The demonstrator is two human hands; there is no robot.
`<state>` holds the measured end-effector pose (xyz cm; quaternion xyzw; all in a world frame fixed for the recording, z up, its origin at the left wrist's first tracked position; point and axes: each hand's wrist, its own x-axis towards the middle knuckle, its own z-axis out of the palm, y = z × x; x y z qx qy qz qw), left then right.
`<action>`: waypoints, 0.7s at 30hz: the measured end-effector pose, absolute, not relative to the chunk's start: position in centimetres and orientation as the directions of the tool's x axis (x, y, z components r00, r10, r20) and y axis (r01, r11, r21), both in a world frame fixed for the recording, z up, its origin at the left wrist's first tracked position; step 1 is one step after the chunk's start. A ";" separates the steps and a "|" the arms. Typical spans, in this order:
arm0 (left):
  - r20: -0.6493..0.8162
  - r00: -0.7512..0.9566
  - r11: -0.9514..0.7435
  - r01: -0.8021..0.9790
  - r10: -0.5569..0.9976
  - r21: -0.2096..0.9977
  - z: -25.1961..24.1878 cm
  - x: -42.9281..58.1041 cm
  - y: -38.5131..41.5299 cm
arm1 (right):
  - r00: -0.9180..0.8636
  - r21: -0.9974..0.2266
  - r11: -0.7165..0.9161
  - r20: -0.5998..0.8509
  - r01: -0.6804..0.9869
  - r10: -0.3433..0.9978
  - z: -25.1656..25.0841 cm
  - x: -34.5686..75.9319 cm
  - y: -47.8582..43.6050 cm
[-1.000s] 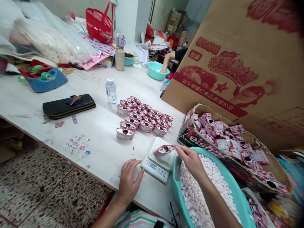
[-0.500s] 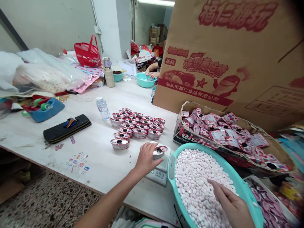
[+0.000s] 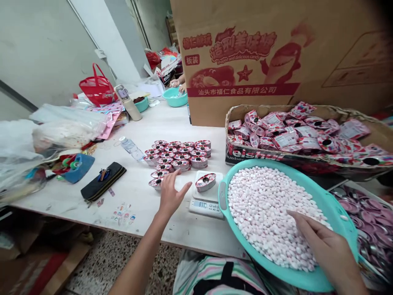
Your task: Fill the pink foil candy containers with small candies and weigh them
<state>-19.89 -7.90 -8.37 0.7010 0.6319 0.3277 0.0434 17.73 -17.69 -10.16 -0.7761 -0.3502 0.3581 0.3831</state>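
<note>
My left hand (image 3: 172, 193) hangs open over the table with its fingers spread, just left of a digital kitchen scale (image 3: 205, 200) and touching nothing I can make out. The nearest of several round candy tins (image 3: 156, 183) lies right below its fingertips, at the front of a tight group of tins (image 3: 175, 157). One tin (image 3: 205, 182) rests on the scale's pan. My right hand (image 3: 327, 248) lies on a heap of small pink-white candy tablets (image 3: 264, 213) inside a wide teal basin (image 3: 337, 217), its fingers extended and holding nothing visible.
A cardboard tray of wrapped pink packs (image 3: 294, 133) stands behind the basin, below a large printed carton (image 3: 245, 57). Pink lids fill a box (image 3: 365, 221) at right. A co-worker's hands (image 3: 176, 84) work at a teal bowl (image 3: 174, 98). A wallet (image 3: 102, 181) and water bottle (image 3: 131, 148) lie on the table.
My left hand has come off the tin on the scale and moved left, over the front tins. My right hand stays in the candy. The whole view has turned.
</note>
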 end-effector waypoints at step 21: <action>0.197 0.536 -0.562 0.820 0.821 0.111 -7.4 -18.8 3.6 | 0.486 -0.889 -0.329 -0.145 0.320 0.862 -11.6 17.2 -18.0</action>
